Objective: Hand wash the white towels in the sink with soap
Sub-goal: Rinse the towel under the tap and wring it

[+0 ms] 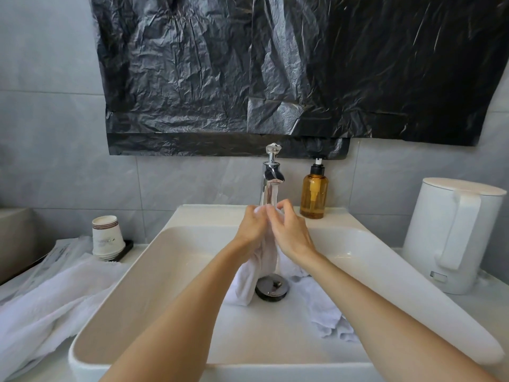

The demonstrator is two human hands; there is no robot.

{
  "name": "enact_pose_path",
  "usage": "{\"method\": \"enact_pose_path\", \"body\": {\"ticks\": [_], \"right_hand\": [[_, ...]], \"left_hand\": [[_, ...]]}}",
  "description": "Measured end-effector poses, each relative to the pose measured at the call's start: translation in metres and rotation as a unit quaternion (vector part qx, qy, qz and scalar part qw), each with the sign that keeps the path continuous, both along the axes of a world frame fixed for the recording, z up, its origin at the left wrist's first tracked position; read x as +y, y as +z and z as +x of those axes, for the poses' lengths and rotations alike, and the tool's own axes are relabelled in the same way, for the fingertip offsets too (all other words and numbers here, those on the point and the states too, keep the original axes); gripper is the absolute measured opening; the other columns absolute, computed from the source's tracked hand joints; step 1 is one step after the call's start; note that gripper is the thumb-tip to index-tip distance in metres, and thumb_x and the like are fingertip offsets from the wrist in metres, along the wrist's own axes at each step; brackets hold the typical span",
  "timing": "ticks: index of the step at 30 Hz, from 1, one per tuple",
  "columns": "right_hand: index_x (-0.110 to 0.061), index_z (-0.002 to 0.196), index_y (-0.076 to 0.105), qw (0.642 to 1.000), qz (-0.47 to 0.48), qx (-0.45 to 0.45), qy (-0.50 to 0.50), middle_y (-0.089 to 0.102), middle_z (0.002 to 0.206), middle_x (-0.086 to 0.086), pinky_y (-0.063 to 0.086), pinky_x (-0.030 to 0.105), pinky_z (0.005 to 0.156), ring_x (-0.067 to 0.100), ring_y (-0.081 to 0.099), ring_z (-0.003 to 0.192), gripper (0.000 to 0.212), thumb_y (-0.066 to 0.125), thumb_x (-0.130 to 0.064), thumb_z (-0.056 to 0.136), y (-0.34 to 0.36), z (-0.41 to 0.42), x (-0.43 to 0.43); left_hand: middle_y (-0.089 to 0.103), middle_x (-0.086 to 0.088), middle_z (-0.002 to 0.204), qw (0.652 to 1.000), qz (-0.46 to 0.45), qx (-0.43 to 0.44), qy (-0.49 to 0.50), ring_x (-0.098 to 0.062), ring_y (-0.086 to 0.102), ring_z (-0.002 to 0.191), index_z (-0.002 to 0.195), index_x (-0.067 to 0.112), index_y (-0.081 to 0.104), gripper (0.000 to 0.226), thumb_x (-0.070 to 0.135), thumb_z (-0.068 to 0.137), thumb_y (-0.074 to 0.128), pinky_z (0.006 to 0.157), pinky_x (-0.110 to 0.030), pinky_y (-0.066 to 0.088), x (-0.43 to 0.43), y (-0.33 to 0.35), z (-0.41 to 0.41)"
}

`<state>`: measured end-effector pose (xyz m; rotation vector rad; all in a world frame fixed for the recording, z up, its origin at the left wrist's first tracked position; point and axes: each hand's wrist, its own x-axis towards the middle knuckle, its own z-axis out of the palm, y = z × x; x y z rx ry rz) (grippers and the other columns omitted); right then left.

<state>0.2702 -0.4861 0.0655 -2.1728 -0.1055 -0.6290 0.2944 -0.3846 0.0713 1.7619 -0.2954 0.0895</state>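
The metal tap (271, 175) is gleaming glossy, the black plastic sheet (275, 64) is looking crinkled, the towel (246, 282) is showing soft cloth.

White towel (246, 282) in a white sink (154, 274); a second towel (46, 307), left, also white. Chrome tap (271, 175), dark chrome drain (272, 287). Amber bottle (314, 197) with black pump (317, 170), right of the tap. White cups (107, 238) with a brown rim band, left. White kettle (451, 232), right. Glossy black sheet (275, 64) over pale grey tiles (49, 128).

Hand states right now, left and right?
Left hand: closed, gripping the white towel under the tap.
Right hand: closed, fingers curled on the same towel.
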Motion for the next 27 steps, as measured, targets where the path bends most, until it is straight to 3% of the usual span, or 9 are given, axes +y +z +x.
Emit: {"method": "enact_pose_path", "body": {"ticks": [2,5,10,13,16,19,21,24,27], "right_hand": [[-0.018,0.099,0.050,0.999,0.007,-0.008,-0.030,0.066,0.102,0.006,0.048,0.036,0.074,0.025,0.061,0.092,0.034,0.035,-0.049,0.099,-0.002,0.002,0.004],[-0.016,0.092,0.056,0.997,0.019,-0.011,-0.070,0.066,0.094,0.007,0.048,0.037,0.072,0.026,0.060,0.087,0.036,0.035,-0.044,0.100,0.001,0.004,0.006],[-0.016,0.070,0.055,0.994,-0.032,-0.015,-0.108,0.065,0.080,0.010,0.034,0.033,0.063,0.029,0.051,0.074,0.043,0.035,-0.042,0.099,0.005,0.008,0.004],[-0.018,0.067,0.056,0.992,-0.069,-0.023,-0.104,0.068,0.085,0.015,0.031,0.033,0.064,0.031,0.049,0.074,0.047,0.032,-0.041,0.101,0.005,0.009,0.003],[-0.007,0.088,0.065,0.979,-0.173,-0.044,-0.100,0.069,0.092,0.019,0.033,0.033,0.064,0.039,0.059,0.084,0.051,0.026,-0.036,0.104,0.002,0.008,0.000],[-0.006,0.100,0.059,0.961,-0.250,-0.086,-0.082,0.067,0.091,0.021,0.036,0.034,0.063,0.039,0.062,0.083,0.047,0.021,-0.033,0.105,0.001,0.001,-0.001],[-0.011,0.101,0.051,0.966,-0.242,-0.077,-0.041,0.064,0.085,0.014,0.035,0.035,0.062,0.035,0.058,0.077,0.041,0.020,-0.037,0.105,0.003,-0.004,-0.001],[-0.018,0.097,0.034,0.992,-0.113,0.011,0.047,0.054,0.076,0.000,0.035,0.036,0.059,0.024,0.052,0.072,0.036,0.024,-0.052,0.100,0.000,-0.003,-0.006],[-0.020,0.111,0.031,0.988,-0.060,0.096,0.103,0.058,0.095,0.001,0.043,0.034,0.068,0.022,0.058,0.088,0.058,0.035,-0.072,0.085,-0.006,0.002,-0.013]], "left_hand": [[0.061,-0.004,0.098,1.000,-0.002,0.005,0.022,-0.013,0.057,0.082,0.114,0.013,0.049,0.028,0.035,0.103,0.035,0.068,-0.031,0.049,-0.006,-0.004,0.000],[0.066,-0.008,0.107,0.997,0.030,-0.034,0.062,-0.024,0.062,0.098,0.099,0.014,0.061,0.041,0.041,0.102,0.030,0.092,-0.043,0.049,-0.008,-0.006,0.001],[0.069,-0.010,0.098,0.989,0.094,-0.029,0.106,-0.030,0.060,0.093,0.074,0.021,0.060,0.047,0.049,0.098,0.031,0.083,-0.039,0.047,-0.007,-0.003,0.000],[0.067,-0.008,0.100,0.983,0.123,0.005,0.140,-0.031,0.058,0.094,0.079,0.021,0.063,0.042,0.050,0.091,0.035,0.080,-0.036,0.045,-0.007,0.001,0.002],[0.064,-0.008,0.102,0.970,0.182,0.008,0.163,-0.033,0.057,0.098,0.098,0.022,0.068,0.044,0.050,0.094,0.034,0.085,-0.038,0.045,-0.006,0.002,-0.003],[0.066,-0.013,0.105,0.945,0.260,-0.067,0.186,-0.036,0.057,0.099,0.103,0.019,0.068,0.052,0.050,0.099,0.026,0.084,-0.040,0.043,-0.004,0.001,-0.006],[0.066,-0.016,0.107,0.938,0.269,-0.092,0.196,-0.038,0.058,0.102,0.108,0.015,0.067,0.055,0.046,0.103,0.022,0.082,-0.039,0.042,0.000,0.003,-0.005],[0.067,-0.014,0.109,0.949,0.238,-0.092,0.188,-0.037,0.058,0.104,0.109,0.016,0.064,0.051,0.046,0.104,0.023,0.082,-0.038,0.041,0.007,0.003,-0.002],[0.067,-0.012,0.107,0.961,0.184,-0.092,0.186,-0.035,0.058,0.104,0.102,0.020,0.064,0.046,0.050,0.102,0.029,0.084,-0.038,0.042,0.015,0.005,0.002]]}}
